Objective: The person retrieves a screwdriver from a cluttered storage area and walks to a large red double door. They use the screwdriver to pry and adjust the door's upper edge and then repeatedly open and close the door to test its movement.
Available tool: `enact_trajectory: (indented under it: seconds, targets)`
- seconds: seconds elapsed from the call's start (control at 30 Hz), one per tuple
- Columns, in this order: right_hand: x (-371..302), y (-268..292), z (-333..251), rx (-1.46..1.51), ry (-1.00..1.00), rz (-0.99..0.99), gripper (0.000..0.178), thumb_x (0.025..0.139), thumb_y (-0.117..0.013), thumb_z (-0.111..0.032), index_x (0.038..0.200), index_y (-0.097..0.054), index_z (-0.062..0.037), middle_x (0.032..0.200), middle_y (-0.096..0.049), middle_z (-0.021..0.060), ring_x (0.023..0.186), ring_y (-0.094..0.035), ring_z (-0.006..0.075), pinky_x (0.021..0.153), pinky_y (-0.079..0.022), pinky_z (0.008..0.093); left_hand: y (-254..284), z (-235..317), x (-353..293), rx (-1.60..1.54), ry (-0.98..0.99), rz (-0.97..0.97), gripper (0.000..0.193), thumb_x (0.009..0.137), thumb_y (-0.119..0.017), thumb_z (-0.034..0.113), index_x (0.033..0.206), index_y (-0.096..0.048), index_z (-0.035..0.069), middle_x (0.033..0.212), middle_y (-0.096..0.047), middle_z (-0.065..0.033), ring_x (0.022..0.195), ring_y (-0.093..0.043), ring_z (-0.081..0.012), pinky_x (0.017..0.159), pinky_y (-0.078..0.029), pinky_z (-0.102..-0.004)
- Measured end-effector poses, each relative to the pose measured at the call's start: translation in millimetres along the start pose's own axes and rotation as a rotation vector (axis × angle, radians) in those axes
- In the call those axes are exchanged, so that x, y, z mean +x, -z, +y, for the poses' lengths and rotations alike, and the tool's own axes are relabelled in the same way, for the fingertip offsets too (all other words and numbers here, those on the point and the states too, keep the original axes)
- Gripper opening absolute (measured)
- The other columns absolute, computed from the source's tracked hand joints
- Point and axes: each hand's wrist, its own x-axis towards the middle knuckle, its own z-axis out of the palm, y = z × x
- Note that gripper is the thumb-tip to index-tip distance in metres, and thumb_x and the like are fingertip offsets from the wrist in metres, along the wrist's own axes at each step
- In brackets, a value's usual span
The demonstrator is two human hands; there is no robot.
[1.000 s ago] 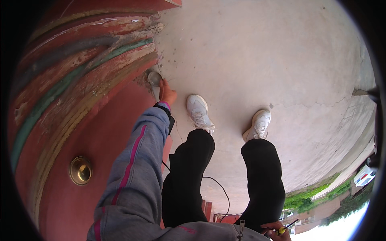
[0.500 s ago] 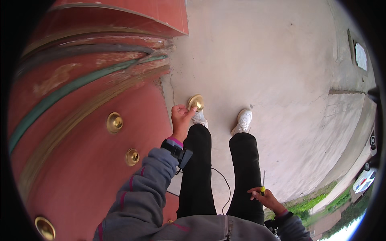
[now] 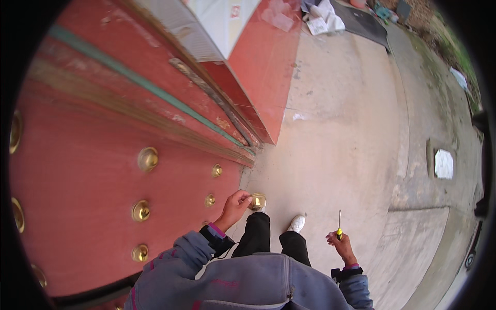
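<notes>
Out in front of me, my left hand [image 3: 233, 210] pinches the edge of a round brass door boss [image 3: 258, 201], a shiny gold dome with a flat rim. It is held above one of my shoes, beside the red door. Off to the right, my right hand [image 3: 343, 246] is closed around a screwdriver [image 3: 339, 234] with a yellow handle, its thin shaft pointing away from me. Similar brass bosses, such as this one [image 3: 140, 211], stand fixed in rows on the red door [image 3: 93, 181] at my left.
A red frame with a green strip [image 3: 150, 88] borders the door. Beyond it stands a red tiled wall [image 3: 268, 77]. White bags [image 3: 325, 20] and a dark mat [image 3: 364, 26] lie on the far ground. A pale square plate [image 3: 443, 164] sits at the right on the concrete.
My view has lifted and swung, so more of the door, wall and far ground shows. Both hands keep hold of the boss and screwdriver; my right hand is now farther from my leg.
</notes>
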Motion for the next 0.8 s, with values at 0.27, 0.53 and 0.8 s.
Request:
enact_trajectory:
  seconds: [0.27, 0.53, 0.8]
  targets:
    - [7, 13, -109, -0.025, 0.209, -0.098, 0.017, 0.095, -0.059, -0.018, 0.092, -0.061, -0.0011, 0.085, -0.068, 0.0065, 0.072, -0.061, 0.0107, 0.064, -0.05, 0.0244, 25, 72, -26, 0.26, -0.267, 0.311, 0.011, 0.091, -0.058, 0.009, 0.088, -0.058, -0.002, 0.082, -0.057, -0.0117, 0.056, -0.06, -0.018, 0.055, -0.048, -0.031]
    - [42, -26, -208, -0.16, 0.311, -0.218, 0.015, 0.094, -0.056, -0.014, 0.094, -0.061, 0.0006, 0.085, -0.067, 0.007, 0.073, -0.061, 0.0119, 0.066, -0.05, 0.0263, 145, 144, 43, -0.048, -0.213, 0.747, 0.009, 0.092, -0.059, 0.008, 0.088, -0.06, 0.0, 0.079, -0.056, -0.0046, 0.053, -0.058, -0.014, 0.053, -0.047, -0.0285]
    - [61, -52, -287, -0.312, 0.345, -0.27, 0.022, 0.094, -0.061, -0.023, 0.095, -0.066, -0.001, 0.08, -0.067, 0.0052, 0.074, -0.064, 0.0121, 0.067, -0.051, 0.026, 184, 144, 74, 0.443, -0.621, 0.917, 0.007, 0.082, -0.067, 0.009, 0.081, -0.062, 0.004, 0.075, -0.059, -0.0115, 0.066, -0.063, -0.0269, 0.06, -0.049, -0.0359]
